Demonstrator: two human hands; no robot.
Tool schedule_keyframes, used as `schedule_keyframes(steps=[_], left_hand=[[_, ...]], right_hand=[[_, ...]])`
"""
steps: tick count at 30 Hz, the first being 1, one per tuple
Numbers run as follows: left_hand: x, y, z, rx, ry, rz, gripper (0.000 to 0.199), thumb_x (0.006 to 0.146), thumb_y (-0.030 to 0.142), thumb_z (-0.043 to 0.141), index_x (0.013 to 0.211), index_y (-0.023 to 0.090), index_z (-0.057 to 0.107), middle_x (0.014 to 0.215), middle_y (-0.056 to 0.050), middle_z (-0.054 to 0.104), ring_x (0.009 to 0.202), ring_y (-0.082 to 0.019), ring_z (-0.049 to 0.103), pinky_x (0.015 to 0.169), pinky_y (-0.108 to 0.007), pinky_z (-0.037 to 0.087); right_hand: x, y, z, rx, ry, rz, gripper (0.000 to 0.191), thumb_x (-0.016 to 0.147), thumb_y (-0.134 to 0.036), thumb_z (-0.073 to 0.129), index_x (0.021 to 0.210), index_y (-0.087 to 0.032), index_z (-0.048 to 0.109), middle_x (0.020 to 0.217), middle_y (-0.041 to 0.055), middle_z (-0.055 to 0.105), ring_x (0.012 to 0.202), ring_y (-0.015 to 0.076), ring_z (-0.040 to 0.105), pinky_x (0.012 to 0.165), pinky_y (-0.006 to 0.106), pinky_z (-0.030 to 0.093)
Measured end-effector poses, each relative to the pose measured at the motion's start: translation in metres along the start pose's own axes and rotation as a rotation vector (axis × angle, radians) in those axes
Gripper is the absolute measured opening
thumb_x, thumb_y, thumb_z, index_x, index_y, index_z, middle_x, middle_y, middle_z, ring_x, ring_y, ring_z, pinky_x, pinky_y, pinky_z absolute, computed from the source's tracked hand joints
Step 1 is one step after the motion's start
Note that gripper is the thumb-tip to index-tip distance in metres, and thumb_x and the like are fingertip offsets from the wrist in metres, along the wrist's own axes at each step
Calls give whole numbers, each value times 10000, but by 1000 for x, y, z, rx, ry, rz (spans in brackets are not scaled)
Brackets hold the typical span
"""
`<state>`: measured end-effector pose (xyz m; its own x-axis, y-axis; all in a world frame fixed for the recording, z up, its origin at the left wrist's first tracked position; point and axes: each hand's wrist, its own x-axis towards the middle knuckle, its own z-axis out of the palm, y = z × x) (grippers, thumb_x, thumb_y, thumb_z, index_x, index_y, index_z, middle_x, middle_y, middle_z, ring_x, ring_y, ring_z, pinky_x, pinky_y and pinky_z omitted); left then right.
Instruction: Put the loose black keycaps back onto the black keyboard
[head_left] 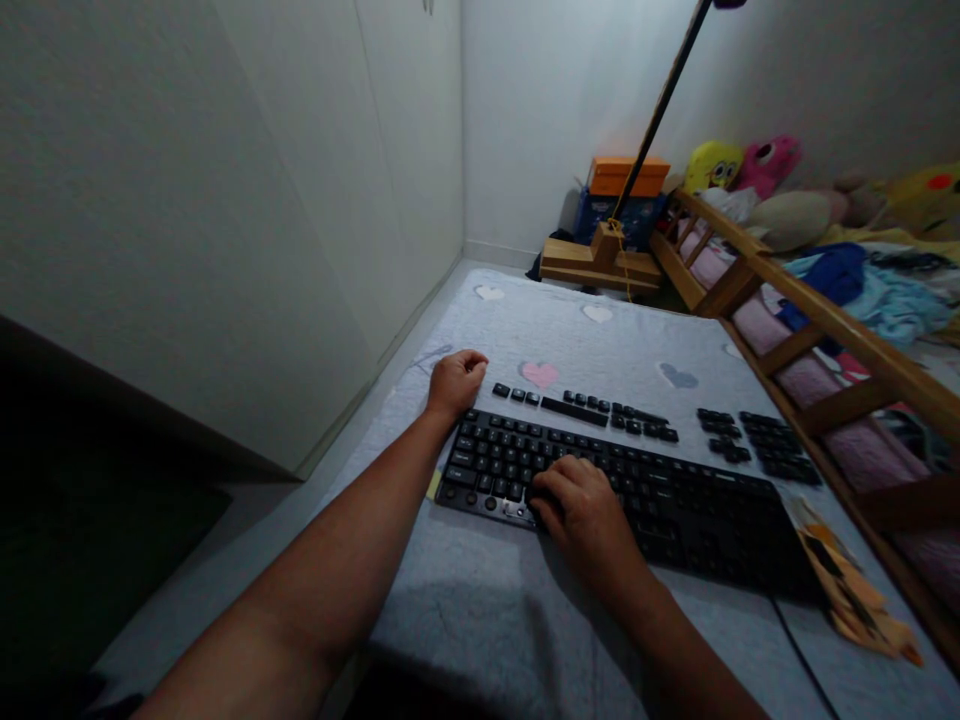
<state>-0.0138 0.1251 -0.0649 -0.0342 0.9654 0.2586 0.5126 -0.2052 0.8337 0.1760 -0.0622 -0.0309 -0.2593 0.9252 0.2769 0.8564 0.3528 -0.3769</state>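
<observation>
A black computer keyboard point(675, 500) lies at a slant on the pale blue cloth, and its lower left row shows bare key mounts. My right hand point(577, 500) rests over its lower middle. Thumb and fingers there close on a small black keycap point(535, 491), mostly covered by the fingertips. Just beyond the keyboard's upper left corner, my left hand point(456, 380) is curled closed; whatever its fingers hold, if anything, is hidden. Beside it starts a row of loose black keycaps point(517, 395), including a long space bar point(574, 411).
More loose keycaps point(776, 445) sit in groups at the far right. An orange cloth point(855, 595) with dark tools on it lies by the keyboard's right end. A black cable point(799, 645) runs towards me. A wooden bed rail point(840, 320) borders the right; a white cabinet point(300, 200) stands left.
</observation>
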Motion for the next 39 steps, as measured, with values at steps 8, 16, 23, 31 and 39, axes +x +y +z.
schedule_keyframes(steps=[8, 16, 23, 31, 39], left_hand=[[0, -1, 1, 2, -1, 5, 205, 779, 262, 577, 839, 174, 752, 820, -56, 751, 758, -189, 667, 767, -303, 510], [0, -2, 0, 8, 1, 8, 204, 781, 258, 575, 838, 176, 753, 809, -51, 748, 776, -193, 666, 782, -307, 512], [1, -2, 2, 11, 3, 2, 215, 782, 253, 577, 861, 162, 755, 813, -59, 748, 759, -191, 664, 750, -299, 509], [1, -1, 1, 8, -4, 13, 209, 784, 239, 579, 859, 160, 757, 844, -66, 760, 757, -193, 664, 762, -307, 511], [1, -3, 1, 9, 2, 21, 203, 781, 245, 581, 849, 165, 755, 828, -60, 755, 750, -187, 661, 752, -296, 509]], right_hand=[[-4, -6, 2, -52, 25, -22, 150, 787, -70, 735, 849, -206, 722, 861, 36, 663, 823, 215, 552, 731, 343, 405], [-5, -9, 4, -69, 62, -7, 111, 814, -76, 712, 825, -186, 717, 854, 45, 658, 820, 209, 539, 736, 337, 379], [-5, -12, 7, -120, 81, -39, 136, 861, -88, 668, 768, -180, 706, 792, 49, 633, 770, 198, 506, 706, 327, 346], [-6, -10, 12, -77, 72, 2, 136, 866, -74, 649, 810, -187, 699, 808, 40, 633, 781, 198, 519, 711, 321, 347], [-6, -5, 14, -8, 42, 31, 157, 910, -101, 596, 825, -191, 693, 819, 35, 631, 791, 192, 532, 729, 316, 362]])
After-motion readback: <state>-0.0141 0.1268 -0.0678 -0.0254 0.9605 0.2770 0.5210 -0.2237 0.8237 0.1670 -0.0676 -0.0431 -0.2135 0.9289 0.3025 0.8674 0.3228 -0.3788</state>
